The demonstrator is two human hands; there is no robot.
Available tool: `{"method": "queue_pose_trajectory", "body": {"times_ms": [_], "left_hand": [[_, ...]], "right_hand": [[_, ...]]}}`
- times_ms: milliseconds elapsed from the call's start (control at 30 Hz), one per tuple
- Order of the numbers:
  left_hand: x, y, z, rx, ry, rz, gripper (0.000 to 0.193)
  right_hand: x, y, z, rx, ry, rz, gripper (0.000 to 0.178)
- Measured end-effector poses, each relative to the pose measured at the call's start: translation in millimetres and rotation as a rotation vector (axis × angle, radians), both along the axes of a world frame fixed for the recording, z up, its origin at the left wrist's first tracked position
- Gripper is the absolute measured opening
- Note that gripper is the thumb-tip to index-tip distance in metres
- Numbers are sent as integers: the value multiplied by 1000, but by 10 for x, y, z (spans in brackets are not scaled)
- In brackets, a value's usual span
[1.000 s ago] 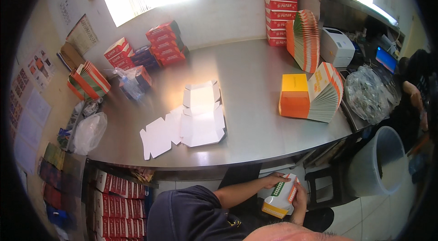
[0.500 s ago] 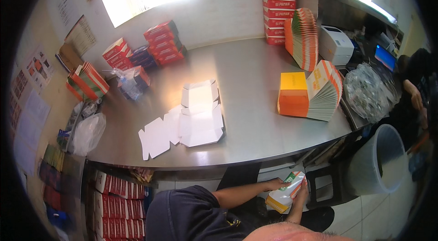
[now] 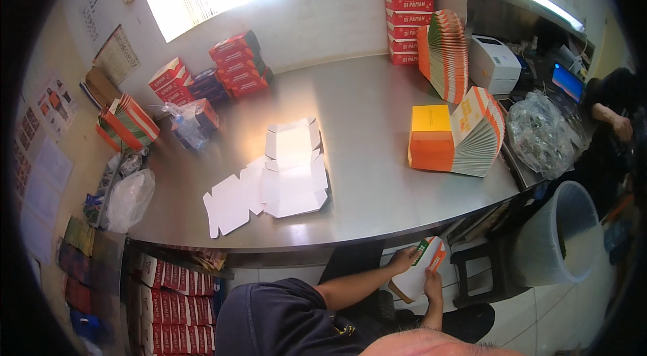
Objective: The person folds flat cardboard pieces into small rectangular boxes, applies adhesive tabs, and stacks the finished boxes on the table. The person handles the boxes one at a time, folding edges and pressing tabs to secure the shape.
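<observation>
Below the table's front edge, over my lap, I hold a white carton with green and orange printed bands. My left hand grips its green-banded side, fingers closed. On the orange-banded side, my right hand has its fingers wrapped round the edge. The carton looks partly folded; its lower end is too small to make out. On the steel table ahead lie flat white carton blanks, unfolded with their flaps spread.
At the right stand an orange-yellow carton stack and a fanned carton stack. Red boxes tower behind. A label printer, a plastic bag and a translucent bin are further right, near another person's hand.
The carton has turned in my hands: its yellow-orange end no longer shows and its white side faces up. Both hands have shifted slightly upward and changed grip.
</observation>
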State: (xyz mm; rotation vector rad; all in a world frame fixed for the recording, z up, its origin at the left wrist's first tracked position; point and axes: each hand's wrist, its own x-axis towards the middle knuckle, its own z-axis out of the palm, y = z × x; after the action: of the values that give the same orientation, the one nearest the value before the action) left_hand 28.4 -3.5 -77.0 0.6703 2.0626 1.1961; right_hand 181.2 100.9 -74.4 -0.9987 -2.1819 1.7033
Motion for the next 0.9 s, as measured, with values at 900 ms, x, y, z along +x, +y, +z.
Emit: {"method": "queue_pose_trajectory", "body": {"times_ms": [900], "left_hand": [[-108, 8, 235, 287, -833, -151, 50]], "right_hand": [[173, 176, 438, -459, 45, 85, 63]]}}
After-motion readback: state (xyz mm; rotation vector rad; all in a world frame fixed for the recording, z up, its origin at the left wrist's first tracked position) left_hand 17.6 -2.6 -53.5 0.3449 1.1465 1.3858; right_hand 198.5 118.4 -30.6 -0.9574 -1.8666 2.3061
